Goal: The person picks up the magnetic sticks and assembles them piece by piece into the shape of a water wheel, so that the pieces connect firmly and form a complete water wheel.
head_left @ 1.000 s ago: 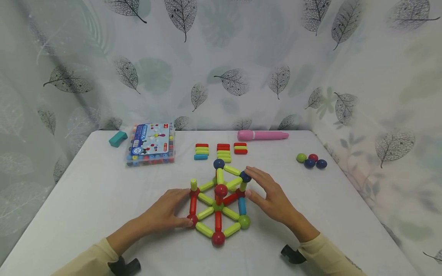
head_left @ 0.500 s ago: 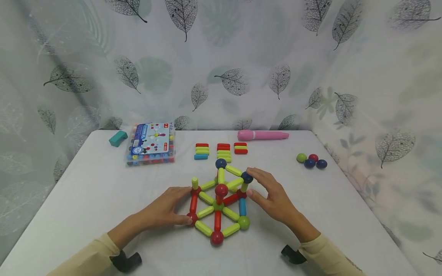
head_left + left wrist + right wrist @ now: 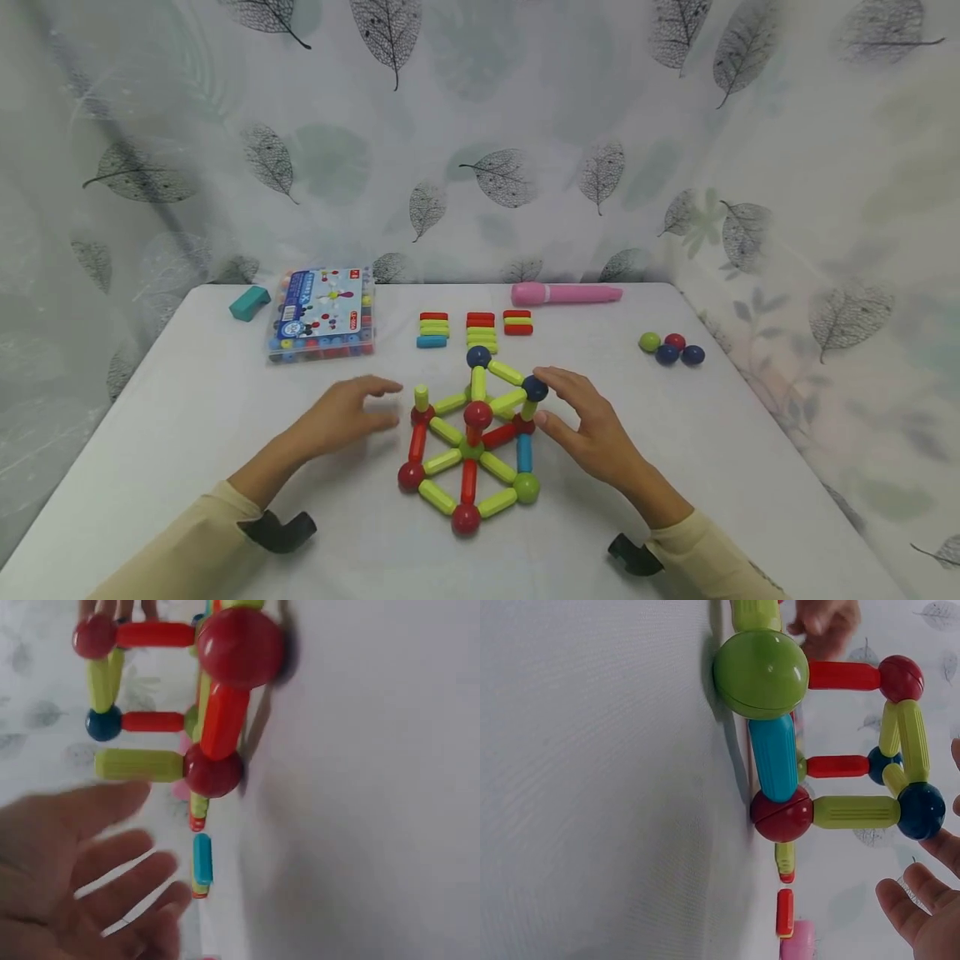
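A magnetic stick-and-ball model stands on the white table, its flat six-sided base carrying a raised part at the back right. My left hand is off to its left, fingers spread and holding nothing. Nearest to that hand is an upright yellow-green stick on a red ball. On the other side, my right hand has loosely bent fingers at the raised dark blue ball. In the right wrist view one fingertip touches this blue ball without gripping it.
Behind the model lie several loose sticks in three rows and a pink pen-shaped object. A clear box of parts and a teal block sit back left. Loose balls cluster at the right.
My left hand has let go of the model's two left red balls and moved away, up and to the left. My right hand stays by the blue ball.
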The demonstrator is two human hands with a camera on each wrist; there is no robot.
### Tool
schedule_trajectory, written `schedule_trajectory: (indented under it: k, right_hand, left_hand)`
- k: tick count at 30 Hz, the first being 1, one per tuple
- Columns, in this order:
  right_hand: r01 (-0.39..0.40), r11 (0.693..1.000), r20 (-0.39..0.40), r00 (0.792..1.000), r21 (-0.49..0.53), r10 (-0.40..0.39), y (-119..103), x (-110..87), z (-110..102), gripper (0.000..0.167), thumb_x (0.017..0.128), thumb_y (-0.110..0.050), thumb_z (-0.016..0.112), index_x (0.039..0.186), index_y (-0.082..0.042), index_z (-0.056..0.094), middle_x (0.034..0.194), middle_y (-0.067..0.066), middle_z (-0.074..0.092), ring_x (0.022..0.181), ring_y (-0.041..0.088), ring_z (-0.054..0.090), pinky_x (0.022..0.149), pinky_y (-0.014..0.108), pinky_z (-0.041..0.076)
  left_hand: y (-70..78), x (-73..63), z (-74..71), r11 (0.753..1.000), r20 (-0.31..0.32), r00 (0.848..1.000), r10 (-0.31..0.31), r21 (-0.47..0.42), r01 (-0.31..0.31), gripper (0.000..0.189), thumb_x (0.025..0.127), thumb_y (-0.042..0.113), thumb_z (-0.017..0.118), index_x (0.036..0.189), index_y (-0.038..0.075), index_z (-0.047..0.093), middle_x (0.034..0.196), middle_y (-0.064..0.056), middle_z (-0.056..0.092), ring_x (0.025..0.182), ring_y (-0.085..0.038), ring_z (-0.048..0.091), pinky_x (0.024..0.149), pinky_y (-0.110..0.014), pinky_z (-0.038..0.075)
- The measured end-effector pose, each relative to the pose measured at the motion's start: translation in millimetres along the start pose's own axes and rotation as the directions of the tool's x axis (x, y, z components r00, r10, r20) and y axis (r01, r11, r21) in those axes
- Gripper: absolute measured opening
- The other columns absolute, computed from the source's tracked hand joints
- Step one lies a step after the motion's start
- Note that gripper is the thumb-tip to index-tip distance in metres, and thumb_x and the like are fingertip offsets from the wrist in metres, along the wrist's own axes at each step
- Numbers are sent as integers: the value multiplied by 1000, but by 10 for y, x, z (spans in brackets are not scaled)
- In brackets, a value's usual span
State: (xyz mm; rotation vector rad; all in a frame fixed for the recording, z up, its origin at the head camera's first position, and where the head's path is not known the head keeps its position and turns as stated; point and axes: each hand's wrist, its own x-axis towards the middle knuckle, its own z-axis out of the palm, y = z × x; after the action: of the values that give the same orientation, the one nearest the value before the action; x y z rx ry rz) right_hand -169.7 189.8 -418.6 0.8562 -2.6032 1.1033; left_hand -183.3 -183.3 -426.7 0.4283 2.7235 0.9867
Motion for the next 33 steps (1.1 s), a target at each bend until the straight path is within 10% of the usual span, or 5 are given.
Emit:
schedule_trajectory:
  k: [6, 12, 17, 26, 33]
  right_hand:
    - [-3, 1000, 4, 1000, 7, 3, 18, -3, 24, 58, 97, -22, 71, 151, -24, 49, 152, 2, 51, 141, 25, 45, 101, 54, 52]
    - [-14, 999, 34, 999, 40, 12, -18, 19, 68, 58, 98, -26, 70, 152, -25, 48, 153, 1, 50, 142, 25, 44, 103, 55, 51]
    - [-17, 999, 47, 999, 50, 15, -47, 34, 74, 59, 98, -27, 69, 152, -25, 47, 153, 1, 49, 143, 24, 43, 104, 56, 50]
    - [-14, 999, 36, 999, 51, 13, -22, 23, 62, 58, 98, -25, 69, 152, -24, 48, 153, 1, 50, 142, 24, 44, 103, 55, 51]
    - [-12, 1000, 9, 1000, 29, 12, 1, 13, 5, 57, 97, -22, 70, 151, -23, 49, 152, 1, 51, 140, 22, 45, 102, 53, 52]
  left_hand:
    - [20, 596, -39, 995, -248, 966, -72, -81, 54, 38, 97, 22, 69, 133, 8, 65, 130, -12, 68, 119, -31, 60, 96, -47, 55]
    - [-88, 1025, -10, 979, -265, 948, -178, -147, 143, 38, 97, 18, 68, 133, 6, 64, 132, -13, 65, 120, -33, 58, 102, -49, 51]
    - [-193, 1146, 32, 985, -240, 955, -172, -15, 174, 33, 94, 14, 70, 126, 5, 67, 120, -14, 69, 110, -32, 61, 99, -49, 51]
    - [-152, 864, -2, 997, -210, 975, -73, -18, 71, 27, 97, 15, 68, 122, 7, 69, 115, -10, 68, 106, -28, 59, 92, -43, 53]
    - [152, 394, -176, 958, -188, 942, 277, -20, -286, 23, 90, 12, 78, 112, 17, 75, 108, 4, 72, 104, -25, 62, 82, -38, 54]
